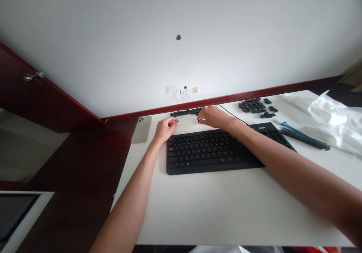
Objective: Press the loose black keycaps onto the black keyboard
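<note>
A black keyboard (207, 151) lies flat on the white table, its keys facing up. My right hand (211, 116) is just beyond its back edge, fingertips pinched on a small black keycap (199, 121), mostly hidden by the fingers. Beside the keyboard's back left corner rests my left hand (165, 128), with fingers loosely bent, thumb apart and nothing visible in it. A row of loose black keycaps (181, 113) runs along the table's back edge, partly behind my right hand. My right forearm covers part of the keyboard's right side.
A grey phone (141, 129) lies left of my left hand. More loose keycaps (251, 105) are grouped at the back right. A brush-like black and blue tool (305, 138) and crumpled white plastic (330, 113) lie on the right. A cable (233, 114) runs behind the keyboard.
</note>
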Motion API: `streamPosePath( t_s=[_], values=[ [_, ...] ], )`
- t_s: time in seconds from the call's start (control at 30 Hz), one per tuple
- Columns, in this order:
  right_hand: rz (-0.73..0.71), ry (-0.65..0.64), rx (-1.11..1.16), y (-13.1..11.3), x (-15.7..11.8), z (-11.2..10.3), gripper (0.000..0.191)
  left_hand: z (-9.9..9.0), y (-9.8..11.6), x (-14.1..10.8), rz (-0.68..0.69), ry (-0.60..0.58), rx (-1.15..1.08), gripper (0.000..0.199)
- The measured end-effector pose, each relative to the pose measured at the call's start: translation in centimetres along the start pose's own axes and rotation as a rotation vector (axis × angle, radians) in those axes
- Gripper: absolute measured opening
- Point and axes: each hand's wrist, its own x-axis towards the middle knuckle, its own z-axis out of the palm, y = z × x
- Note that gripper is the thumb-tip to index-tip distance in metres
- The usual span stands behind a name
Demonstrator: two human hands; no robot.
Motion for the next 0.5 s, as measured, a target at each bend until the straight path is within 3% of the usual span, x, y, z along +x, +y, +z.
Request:
streamPosePath(
  t_s=[0.23, 0.5],
  values=[
    [-0.017, -0.042, -0.028, -0.7, -0.7, -1.6, 0.021, 0.0, 0.0, 0.0, -0.003, 0.003, 0.000, 0.021],
    [-0.094, -0.293, 0.107, -1.8, -2.8, -5.7, 0.015, -0.2, 0.3, 0.0, -0.020, 0.002, 0.037, 0.022]
  ],
)
